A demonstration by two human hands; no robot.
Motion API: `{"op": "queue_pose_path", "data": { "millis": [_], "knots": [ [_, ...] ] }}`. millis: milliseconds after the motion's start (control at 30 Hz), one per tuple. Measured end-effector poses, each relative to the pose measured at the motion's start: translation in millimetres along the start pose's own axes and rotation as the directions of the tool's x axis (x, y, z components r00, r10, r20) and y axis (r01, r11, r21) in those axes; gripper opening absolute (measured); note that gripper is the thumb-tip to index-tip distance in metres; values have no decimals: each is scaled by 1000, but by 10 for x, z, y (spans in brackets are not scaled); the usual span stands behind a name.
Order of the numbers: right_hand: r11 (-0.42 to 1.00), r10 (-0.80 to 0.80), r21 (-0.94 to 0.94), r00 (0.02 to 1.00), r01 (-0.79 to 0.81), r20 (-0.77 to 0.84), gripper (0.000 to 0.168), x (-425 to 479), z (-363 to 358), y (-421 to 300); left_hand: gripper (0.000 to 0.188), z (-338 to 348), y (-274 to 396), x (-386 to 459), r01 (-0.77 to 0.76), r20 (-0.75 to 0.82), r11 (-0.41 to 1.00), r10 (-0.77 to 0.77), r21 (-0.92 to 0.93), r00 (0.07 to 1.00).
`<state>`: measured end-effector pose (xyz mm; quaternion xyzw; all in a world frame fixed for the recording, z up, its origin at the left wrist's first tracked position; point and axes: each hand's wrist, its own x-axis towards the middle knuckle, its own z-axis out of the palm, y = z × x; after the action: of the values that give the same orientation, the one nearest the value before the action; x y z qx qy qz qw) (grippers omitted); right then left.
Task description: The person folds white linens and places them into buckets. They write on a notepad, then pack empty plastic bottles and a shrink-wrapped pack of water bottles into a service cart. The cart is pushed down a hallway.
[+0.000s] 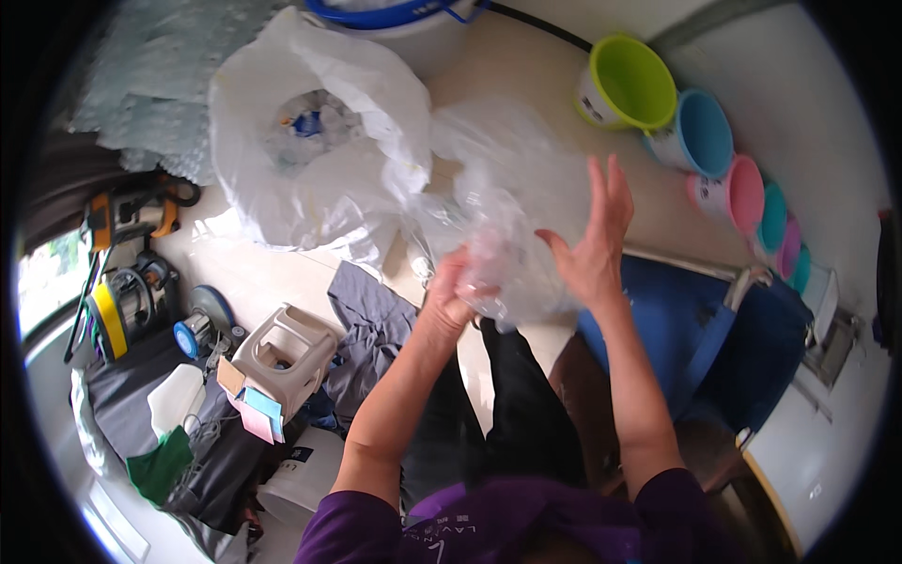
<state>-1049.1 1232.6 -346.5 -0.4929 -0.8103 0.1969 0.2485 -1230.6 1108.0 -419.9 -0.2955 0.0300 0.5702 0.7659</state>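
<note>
My left hand (454, 289) grips a bunched part of a clear plastic bag (521, 162), which spreads out in front of me and is partly blurred. To its right, my right hand (595, 233) is raised with its fingers spread and holds nothing. Further forward and to the left stands a large white plastic sack (246, 92) with its mouth folded open. Inside it lie clear plastic pieces, probably bottles, and something with a blue label (307, 124).
Several coloured buckets, a green one (634, 81) foremost, line the right wall. A blue cloth cart (655, 317) stands at right. At left are a beige plastic stool (310, 338), grey cloth (366, 324) and machines. A blue-rimmed white bucket (423, 42) stands ahead.
</note>
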Motion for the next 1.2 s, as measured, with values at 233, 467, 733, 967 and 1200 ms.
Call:
{"op": "queue_pose_path", "data": {
  "millis": [233,467,733,967,1200],
  "knots": [
    [514,37,557,665,-652,746,28,1132,108,745,35,346,1032,-84,-59,-40,707,122,705,992],
    [193,168,768,791,-611,588,21,1756,265,695,46,577,1047,-396,-275,481,-395,740,876,469],
    [396,406,697,795,-598,452,37,1757,369,887,13,-932,-62,-1927,-14,-234,295,788,956,569],
    [936,322,29,884,-352,341,54,262,489,708,11,-1186,-284,-2620,-25,-373,441,787,897,491],
    [880,186,182,671,-438,718,20,-1087,1025,-235,17,-1109,-63,-3331,-79,-334,416,817,906,470]
  ]
}}
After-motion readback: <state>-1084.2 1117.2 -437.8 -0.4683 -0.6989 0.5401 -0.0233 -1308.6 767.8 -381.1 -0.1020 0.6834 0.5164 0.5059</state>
